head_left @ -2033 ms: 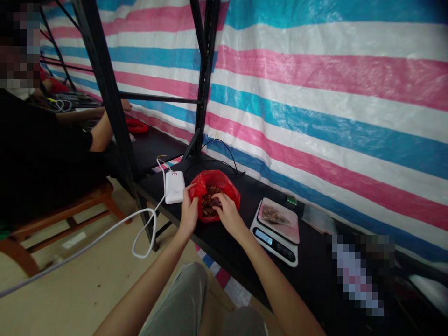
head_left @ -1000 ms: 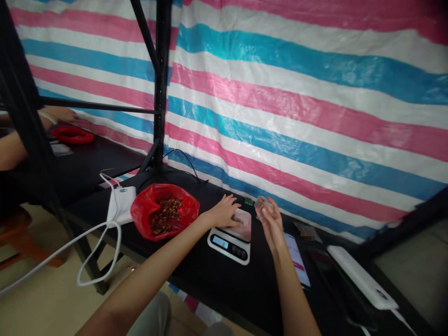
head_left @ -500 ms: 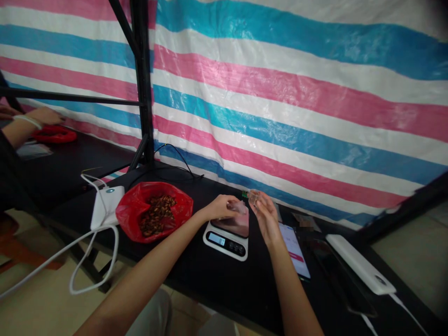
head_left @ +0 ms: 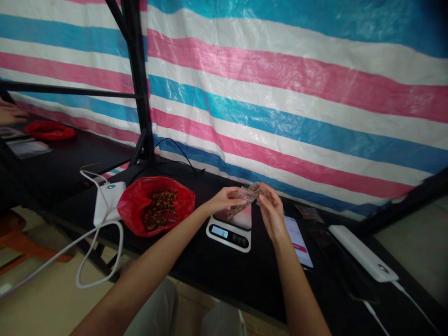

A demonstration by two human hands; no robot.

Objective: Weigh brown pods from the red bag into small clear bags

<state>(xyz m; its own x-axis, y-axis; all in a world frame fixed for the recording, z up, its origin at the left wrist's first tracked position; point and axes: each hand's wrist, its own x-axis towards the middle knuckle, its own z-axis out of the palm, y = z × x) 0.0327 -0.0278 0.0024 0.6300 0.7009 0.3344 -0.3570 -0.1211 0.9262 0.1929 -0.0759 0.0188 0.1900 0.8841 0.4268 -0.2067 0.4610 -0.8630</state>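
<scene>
My left hand (head_left: 227, 198) is closed on a small clear plastic bag (head_left: 241, 205), held open above a white kitchen scale (head_left: 229, 238). Brown bits show inside the bag. In my right hand (head_left: 271, 207) is a small clear plastic cup (head_left: 257, 187) with some brown bits in it, tilted against the bag's mouth. The scale's display is lit, its digits too small to read. Left of the scale stands an open red plastic bag (head_left: 129, 205) of brown, bean-like pieces (head_left: 159, 210).
A lit phone (head_left: 299, 242) lies right of my right hand, with a dark phone (head_left: 345, 266) and a white power bank (head_left: 362, 252) beyond. Another white power bank (head_left: 108, 200) with a looping cable is at the left. Another person's hand (head_left: 12, 114) is near a red bag (head_left: 51, 130).
My two hands have come together over the scale, the cup now tipped at the clear bag. Brown bits now show in that bag. The other person's hand has moved left.
</scene>
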